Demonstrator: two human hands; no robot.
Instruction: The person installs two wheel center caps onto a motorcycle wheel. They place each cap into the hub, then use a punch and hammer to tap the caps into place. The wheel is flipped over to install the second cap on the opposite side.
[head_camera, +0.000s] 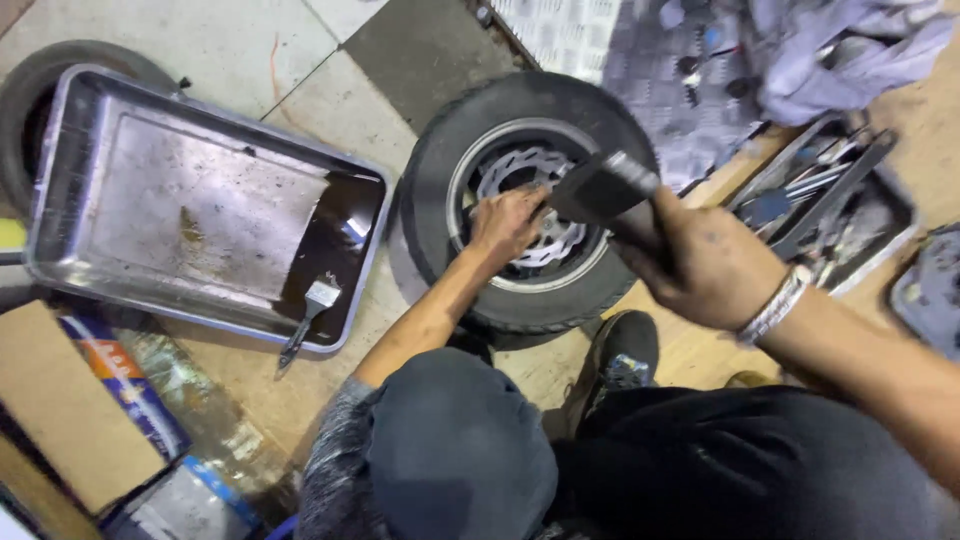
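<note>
- The wheel lies flat on the floor, just ahead of the person's knees; lying flat, it shows its hub and the bright brake disc upward, where both hands can get at them.
- The left hand rests on the disc at the hub, fingers curled down on the metal; it seems to steady something there, but what is under the fingers is hidden, so I cannot tell whether it grips anything.
- The right hand is clenched round the handle of a hammer; the dark head hangs above the hub, close to the left hand, blurred.
- A metal tray sits just left of the wheel; dark liquid is pooled at its near right corner, and a brush leans over the rim there, bristles in the liquid.
- A tool tray lies to the right, near the right arm; crumpled cloth lies beyond it.
- Another tyre shows under the metal tray's far left corner; boxes lie at the lower left.
</note>
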